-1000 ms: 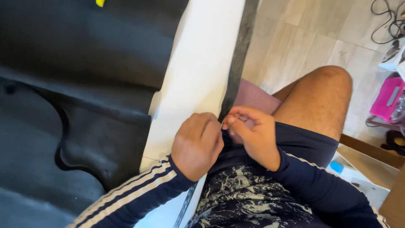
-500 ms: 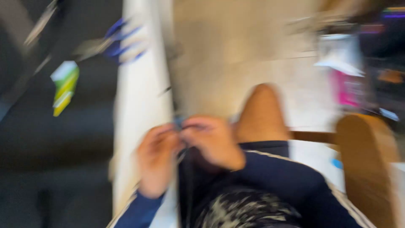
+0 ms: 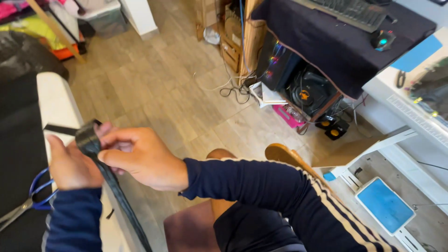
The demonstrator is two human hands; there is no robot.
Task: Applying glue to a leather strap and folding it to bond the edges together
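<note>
Both my hands hold a black strap (image 3: 112, 184) over the white edge of a table (image 3: 58, 109). My left hand (image 3: 70, 163) supports the strap's rolled end (image 3: 87, 137) from below. My right hand (image 3: 140, 158) pinches that rolled end from the right, fingers closed on it. The loose length of the strap hangs down toward the bottom of the view. Blue-handled scissors (image 3: 37, 193) lie on the dark table surface just left of my left wrist. I wear dark blue sleeves with pale stripes.
A wooden floor (image 3: 158, 79) lies beyond my knee. To the right stands a desk under a dark cloth (image 3: 336, 42) with a keyboard and mouse, a computer case (image 3: 280, 65), speakers and loose cables below. A wooden chair back (image 3: 284, 154) is beside me.
The view has swung from my lap up toward the room. My hands have risen over the table edge, and the rolled black strap now shows between them.
</note>
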